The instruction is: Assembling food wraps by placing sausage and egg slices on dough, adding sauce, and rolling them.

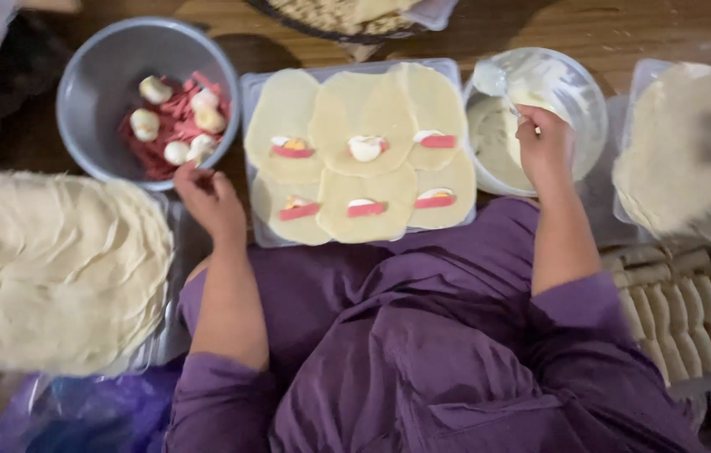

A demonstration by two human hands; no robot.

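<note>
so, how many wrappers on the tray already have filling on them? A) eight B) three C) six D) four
C: the tray holds six round wrappers, three in the back row and three in the front, and each, such as the middle back wrapper, carries a red strip with a pale piece on it.

Narrow gap between grey bowl [99, 75] and wrapper tray [248, 151]; elsewhere crowded.

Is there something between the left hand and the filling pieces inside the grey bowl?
Nothing visible stands between them. The left hand is at the near rim of the grey bowl, and the red and white filling pieces lie uncovered just beyond the fingers.
</note>
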